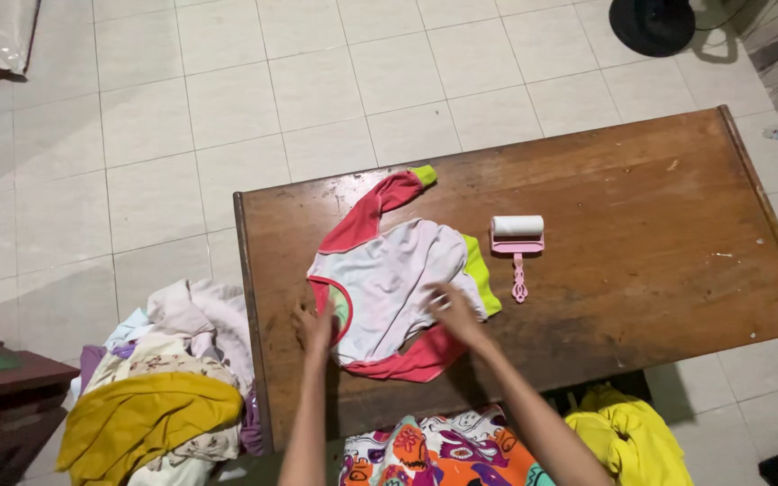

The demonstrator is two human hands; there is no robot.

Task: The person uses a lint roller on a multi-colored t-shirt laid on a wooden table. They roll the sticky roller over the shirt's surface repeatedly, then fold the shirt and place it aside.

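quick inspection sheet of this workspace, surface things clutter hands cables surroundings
surface: brown wooden table, worn, pale specks on it
job's things: small white shirt with pink sleeves and lime-green cuffs, laid flat; pink lint roller lies beside it, apart
clutter: nothing seen on the table
grippers: left hand flat on the shirt's neck edge; right hand flat on its body; neither grips
cables: nothing seen
surroundings: white tiled floor; clothes pile at left; yellow garment at right; dark round object at top
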